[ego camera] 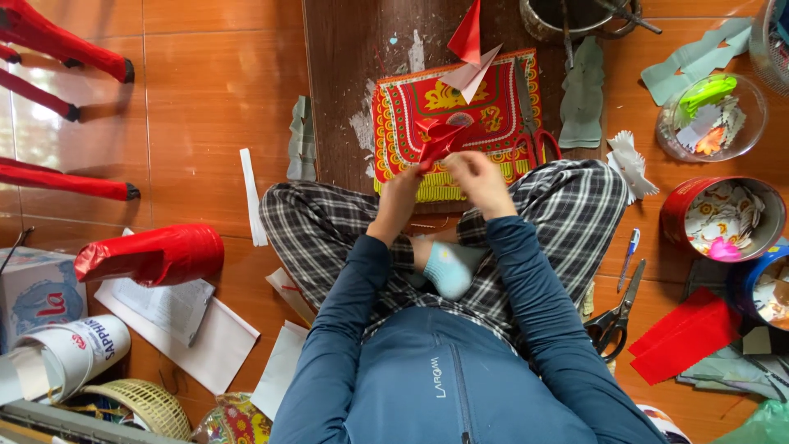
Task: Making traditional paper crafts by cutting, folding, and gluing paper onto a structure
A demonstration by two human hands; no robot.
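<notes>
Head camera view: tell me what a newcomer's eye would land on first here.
First, the crumpled red paper piece at the centre, pinched between the left hand and right hand above the crossed legs in plaid trousers. Just behind it lies a red and gold patterned paper sheet on a dark wooden board. At left, a shiny red paper roll lies on the orange tiled floor.

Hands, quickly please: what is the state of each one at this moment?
Left hand: fingers closed on the red paper piece.
Right hand: fingers closed on the same red paper piece.
</notes>
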